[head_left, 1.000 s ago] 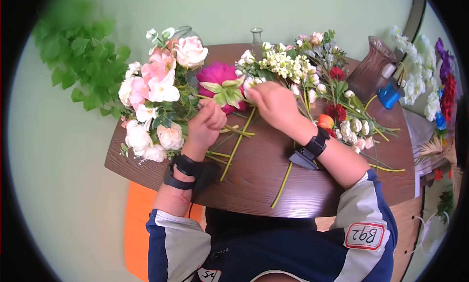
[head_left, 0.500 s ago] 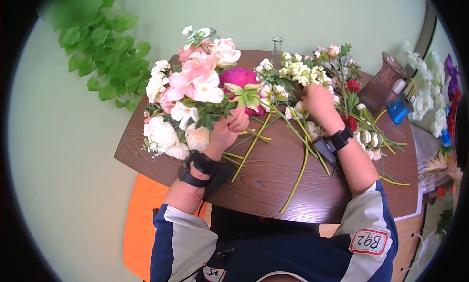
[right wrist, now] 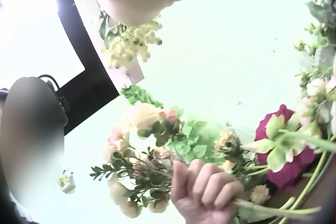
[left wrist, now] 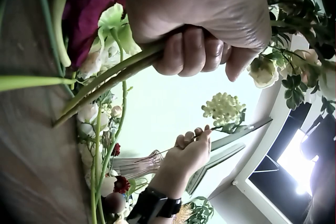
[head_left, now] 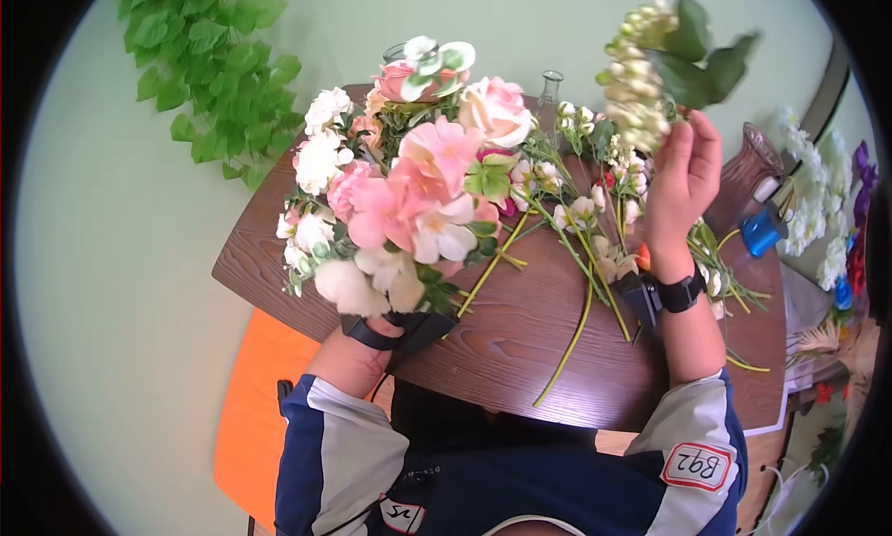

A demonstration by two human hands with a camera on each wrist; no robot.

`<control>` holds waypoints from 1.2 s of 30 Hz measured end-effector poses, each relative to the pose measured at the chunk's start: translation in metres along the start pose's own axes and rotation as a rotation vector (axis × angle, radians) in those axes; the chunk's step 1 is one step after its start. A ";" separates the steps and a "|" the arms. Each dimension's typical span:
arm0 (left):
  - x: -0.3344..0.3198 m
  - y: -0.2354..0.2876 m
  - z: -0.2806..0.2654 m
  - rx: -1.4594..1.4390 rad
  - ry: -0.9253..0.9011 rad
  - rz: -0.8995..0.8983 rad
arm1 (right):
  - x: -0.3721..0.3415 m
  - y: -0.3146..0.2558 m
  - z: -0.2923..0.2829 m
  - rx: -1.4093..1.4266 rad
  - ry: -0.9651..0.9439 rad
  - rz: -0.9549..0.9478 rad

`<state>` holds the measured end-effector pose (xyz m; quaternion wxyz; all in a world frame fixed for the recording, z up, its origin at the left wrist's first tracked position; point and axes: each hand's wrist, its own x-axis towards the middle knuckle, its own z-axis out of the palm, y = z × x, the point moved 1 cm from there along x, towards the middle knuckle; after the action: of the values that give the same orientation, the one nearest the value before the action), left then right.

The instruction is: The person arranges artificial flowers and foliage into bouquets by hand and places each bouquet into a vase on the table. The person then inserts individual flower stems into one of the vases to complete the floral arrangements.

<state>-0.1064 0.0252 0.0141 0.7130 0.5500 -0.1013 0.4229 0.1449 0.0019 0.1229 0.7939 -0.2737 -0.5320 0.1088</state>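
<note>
My left hand [left wrist: 205,14] grips the stems [left wrist: 105,82] of a bouquet of pink and white flowers [head_left: 409,202]. From the head the blooms hide most of that hand; in the right wrist view its fingers [right wrist: 207,187] wrap the stems. My right hand [head_left: 686,188] pinches the thin stem of a sprig of pale cream-green berry-like buds [head_left: 636,81] with dark green leaves. The sprig is raised above the table, to the right of the bouquet. A magenta flower [right wrist: 286,166] and a light green flower [right wrist: 275,142] lie beside the bouquet's stems.
Loose green stems [head_left: 576,336] and white flowers [head_left: 581,211] lie on the wooden table [head_left: 502,350]. Behind them stand a clear glass bottle [head_left: 550,90] and a tilted ribbed vase [head_left: 751,160]. A blue spool-like object [head_left: 764,229] sits at the right. Green leaves [head_left: 200,62] hang on the wall.
My right hand reached in among the table flowers, then lifted the berry sprig up and right. The bouquet in my left hand has come up and rightward, covering that hand in the head view.
</note>
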 end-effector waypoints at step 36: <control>0.036 -0.001 -0.007 0.058 0.064 -0.004 | -0.059 -0.014 0.047 0.479 -0.333 0.805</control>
<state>-0.0852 0.0487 0.0331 0.7005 0.5570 -0.0651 0.4414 0.0767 -0.0218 0.0973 0.6337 -0.2465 -0.4637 0.5680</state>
